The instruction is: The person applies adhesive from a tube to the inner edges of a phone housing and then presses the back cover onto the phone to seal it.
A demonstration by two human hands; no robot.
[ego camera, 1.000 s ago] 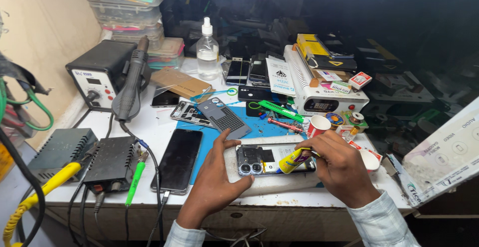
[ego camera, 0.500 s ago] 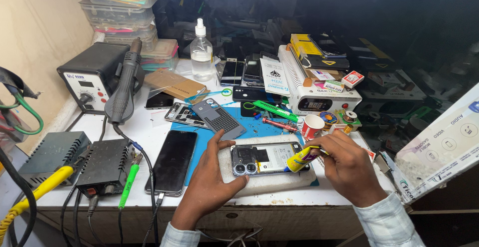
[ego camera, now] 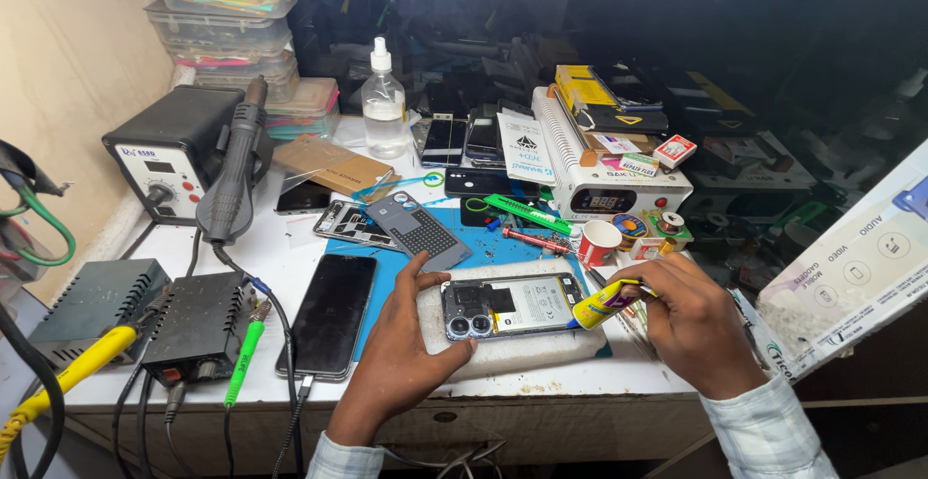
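My left hand (ego camera: 401, 358) lay spread along the near left end of the opened phone (ego camera: 507, 307), fingers wide and pressing it down, while my right hand (ego camera: 691, 329) was closed around a yellow glue tube (ego camera: 601, 305), its nozzle touching the phone's right edge. The phone rested back-up on a white foam pad (ego camera: 517, 353) at the near edge of the bench, over the blue work mat (ego camera: 503, 237).

I judged the main risk was the tube: squeezed too hard, it could flood adhesive onto the exposed battery and board. The pad sat close to the bench edge, so a slip of my left hand might have nudged the phone off it. The small red cup (ego camera: 599, 242) stood just beyond my right hand, easy to knock.

Against the frame half a second before, my hands and tube looked almost unchanged; only the view had shifted slightly.
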